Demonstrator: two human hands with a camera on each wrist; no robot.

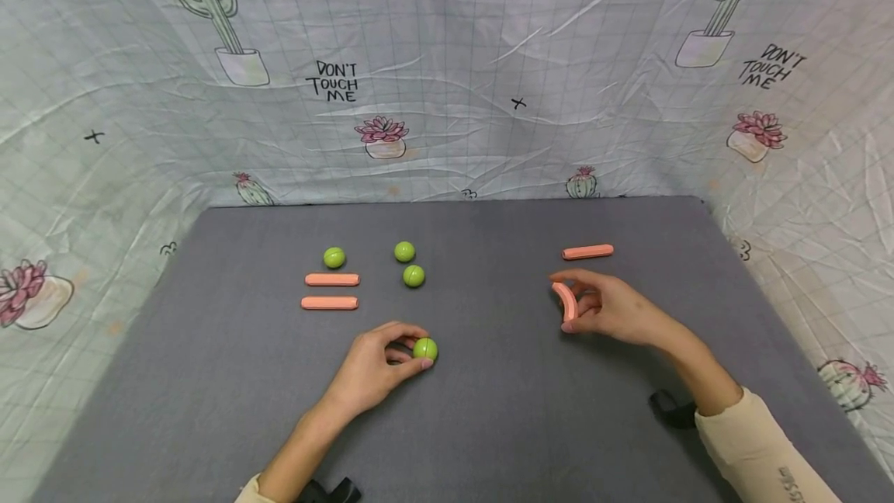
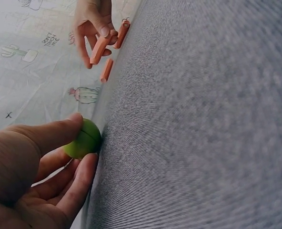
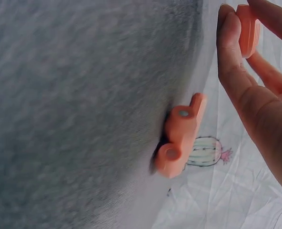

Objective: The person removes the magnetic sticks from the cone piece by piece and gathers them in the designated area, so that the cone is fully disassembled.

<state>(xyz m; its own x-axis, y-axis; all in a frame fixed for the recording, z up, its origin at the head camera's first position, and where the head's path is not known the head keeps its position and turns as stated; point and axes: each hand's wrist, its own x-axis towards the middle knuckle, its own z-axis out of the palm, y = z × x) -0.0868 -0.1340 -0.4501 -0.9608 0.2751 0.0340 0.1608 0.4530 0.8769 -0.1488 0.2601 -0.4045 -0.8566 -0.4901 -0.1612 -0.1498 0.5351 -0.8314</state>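
Observation:
In the head view my left hand (image 1: pixel 377 363) pinches a small green ball (image 1: pixel 425 349) with a dark seam line, between thumb and fingers. The left wrist view shows this green ball (image 2: pixel 84 139) at the fingertips, close to the tabletop. On the right, my right hand (image 1: pixel 608 307) pinches a curved orange sausage-shaped piece (image 1: pixel 567 302) between thumb and fingers, above the table. Part of this orange piece (image 3: pixel 248 31) shows between the fingers in the right wrist view. Just behind that hand lies a straight orange stick (image 1: pixel 588 252).
Two orange sticks (image 1: pixel 332 279) lie parallel on the left of the grey table (image 1: pixel 503 410). A green ball (image 1: pixel 334 258) sits behind them, and two more green balls (image 1: pixel 414 276) are to their right. Near the right hand, orange sticks (image 3: pixel 172 152) appear end-on. A printed cloth (image 1: pixel 461 53) encloses the table.

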